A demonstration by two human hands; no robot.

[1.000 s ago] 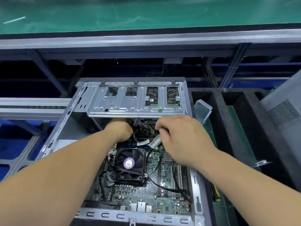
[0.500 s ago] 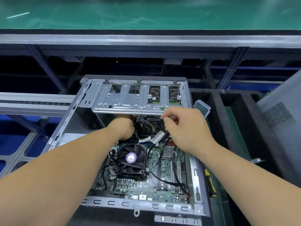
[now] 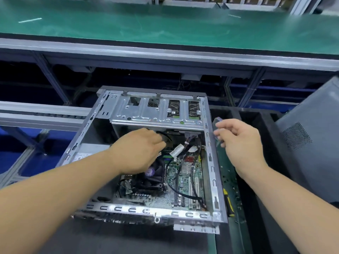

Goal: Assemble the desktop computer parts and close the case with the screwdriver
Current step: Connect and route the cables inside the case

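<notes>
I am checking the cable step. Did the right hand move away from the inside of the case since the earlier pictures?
Yes. The right hand has moved rightward: earlier it was over the cables below the drive cage, now it is outside the case's right wall.

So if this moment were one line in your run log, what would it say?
left hand: inside open case, at black cable | right hand: outside case, by clear plastic piece | screwdriver: untouched

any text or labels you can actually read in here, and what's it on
No text can be read.
Round purple sticker on the black cooler fan: print blurred.
White tag on the cable bundle: print too small.
Pale label on the grey power supply: too blurred.
Green motherboard markings: too small.
</notes>
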